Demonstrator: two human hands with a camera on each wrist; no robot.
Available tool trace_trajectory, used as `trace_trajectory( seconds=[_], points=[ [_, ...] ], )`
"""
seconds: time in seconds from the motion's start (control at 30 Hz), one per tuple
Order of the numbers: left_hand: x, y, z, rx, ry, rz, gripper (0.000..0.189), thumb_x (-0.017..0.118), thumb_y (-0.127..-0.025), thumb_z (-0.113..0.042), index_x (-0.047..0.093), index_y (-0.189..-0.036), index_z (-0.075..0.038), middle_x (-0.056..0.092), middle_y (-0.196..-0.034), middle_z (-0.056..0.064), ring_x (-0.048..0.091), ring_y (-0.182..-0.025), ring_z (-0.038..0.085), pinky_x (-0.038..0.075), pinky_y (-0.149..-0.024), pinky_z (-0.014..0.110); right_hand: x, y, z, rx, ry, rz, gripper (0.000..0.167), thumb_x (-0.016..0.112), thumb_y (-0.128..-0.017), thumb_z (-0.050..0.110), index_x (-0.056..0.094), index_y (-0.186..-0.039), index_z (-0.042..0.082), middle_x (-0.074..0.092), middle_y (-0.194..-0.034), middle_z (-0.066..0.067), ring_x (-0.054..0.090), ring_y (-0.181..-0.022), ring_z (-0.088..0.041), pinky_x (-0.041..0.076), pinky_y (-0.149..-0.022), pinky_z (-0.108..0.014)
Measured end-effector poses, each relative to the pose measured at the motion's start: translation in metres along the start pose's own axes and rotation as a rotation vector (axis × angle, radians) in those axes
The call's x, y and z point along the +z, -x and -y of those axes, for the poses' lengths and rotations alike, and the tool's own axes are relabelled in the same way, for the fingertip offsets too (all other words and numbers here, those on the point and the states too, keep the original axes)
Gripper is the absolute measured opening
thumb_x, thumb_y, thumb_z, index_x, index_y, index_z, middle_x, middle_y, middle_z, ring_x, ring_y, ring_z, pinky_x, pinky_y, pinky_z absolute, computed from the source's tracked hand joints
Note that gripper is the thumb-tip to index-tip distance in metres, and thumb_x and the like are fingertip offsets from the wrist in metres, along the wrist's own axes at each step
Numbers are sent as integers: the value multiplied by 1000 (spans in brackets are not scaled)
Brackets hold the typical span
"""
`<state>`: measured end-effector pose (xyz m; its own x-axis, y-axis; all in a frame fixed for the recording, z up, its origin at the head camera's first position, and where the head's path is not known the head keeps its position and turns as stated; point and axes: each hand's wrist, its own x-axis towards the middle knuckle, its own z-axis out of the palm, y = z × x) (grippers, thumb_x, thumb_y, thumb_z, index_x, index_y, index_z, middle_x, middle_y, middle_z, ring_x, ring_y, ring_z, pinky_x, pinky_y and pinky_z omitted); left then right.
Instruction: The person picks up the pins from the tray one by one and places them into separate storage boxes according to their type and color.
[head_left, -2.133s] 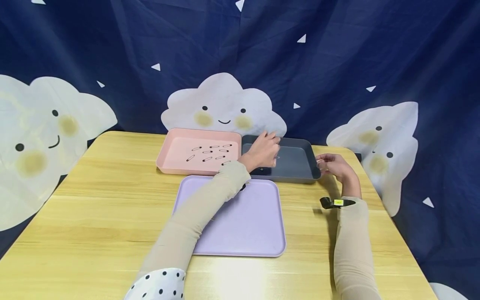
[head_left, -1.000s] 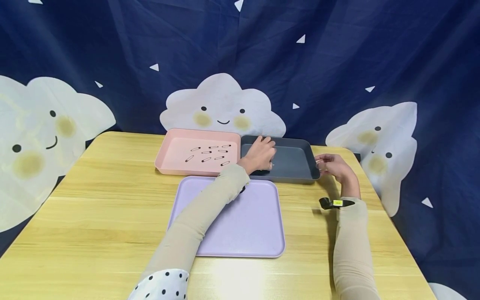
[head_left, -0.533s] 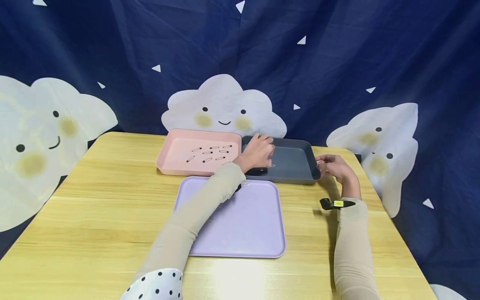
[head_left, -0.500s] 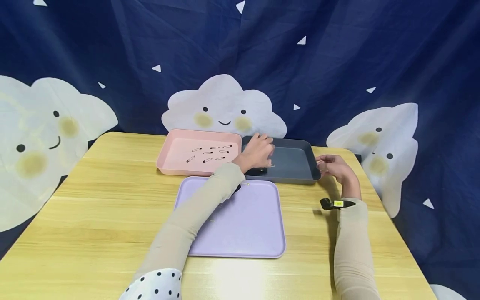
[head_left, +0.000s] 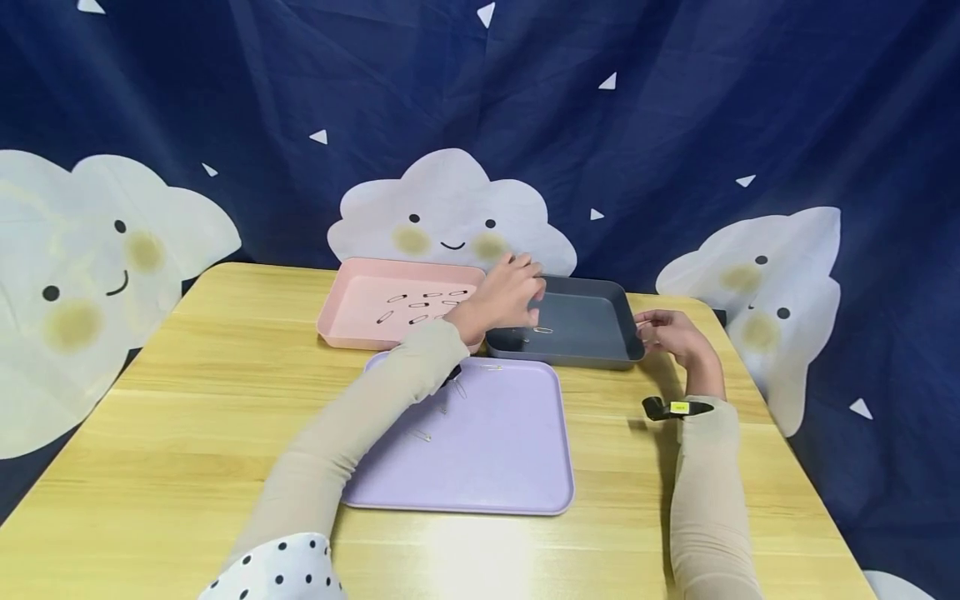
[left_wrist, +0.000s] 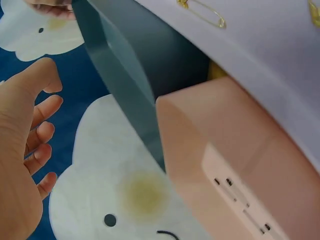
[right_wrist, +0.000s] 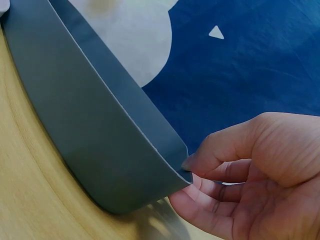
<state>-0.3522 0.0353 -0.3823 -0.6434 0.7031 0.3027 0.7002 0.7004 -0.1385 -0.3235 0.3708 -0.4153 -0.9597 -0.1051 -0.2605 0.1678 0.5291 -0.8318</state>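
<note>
My left hand is raised above the left end of the dark grey tray, its fingers loosely bent. In the left wrist view that hand holds nothing. Gold safety pins lie in the grey tray, one safety pin just below the fingers. At the tray's right end, my right hand pinches the rim; the right wrist view shows the thumb of this hand over the edge and fingers outside. Several black-headed safety pins lie in the pink tray, partly hidden by my left arm.
In front is a flat lilac tray, with gold safety pins, including one safety pin near its far edge. My left sleeve covers its left part. All three trays stand on a wooden table, before a blue cloud-patterned curtain.
My left hand has lifted and shifted left from the grey tray, uncovering safety pins there and on the lilac tray. The right hand keeps its hold on the grey tray's rim.
</note>
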Motion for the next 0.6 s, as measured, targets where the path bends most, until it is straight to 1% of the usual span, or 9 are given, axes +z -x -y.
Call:
trace_trajectory(
  seconds=[0.07,0.23,0.4,0.5,0.6],
  points=[
    [-6,4,1,20,-7,-28,17,67,-84,-36,73,-93,-22,63,-105,-3,49,-102,21,39,-93,38,0,0,0,1,4,2,50,52,-96,3,43,-142,-14,60,-103,0,59,-80,-4,56,-78,-28],
    [-19,17,4,73,-33,-69,19,67,-84,-36,74,-93,-21,63,-103,-1,50,-101,23,38,-94,39,0,1,2,16,8,9,50,51,-97,2,42,-144,-14,60,-111,-7,59,-81,-3,56,-81,-31],
    [-30,34,6,140,-72,-109,21,68,-83,-37,73,-92,-20,63,-102,-1,50,-100,24,38,-94,40,3,12,19,35,-5,18,49,49,-98,1,41,-143,-17,58,-116,-16,60,-82,-7,57,-85,-35],
    [-36,47,8,176,-78,-124,19,69,-83,-35,74,-92,-19,62,-99,0,50,-98,24,39,-93,41,5,21,31,37,-3,24,49,50,-97,0,41,-142,-18,58,-114,-16,60,-82,-8,56,-86,-37],
    [-38,60,9,208,-67,-131,16,71,-82,-31,74,-90,-18,62,-96,0,50,-96,25,39,-91,41,5,22,31,38,-3,27,49,50,-97,0,41,-142,-18,59,-109,-12,60,-82,-9,57,-86,-37]
  ],
)
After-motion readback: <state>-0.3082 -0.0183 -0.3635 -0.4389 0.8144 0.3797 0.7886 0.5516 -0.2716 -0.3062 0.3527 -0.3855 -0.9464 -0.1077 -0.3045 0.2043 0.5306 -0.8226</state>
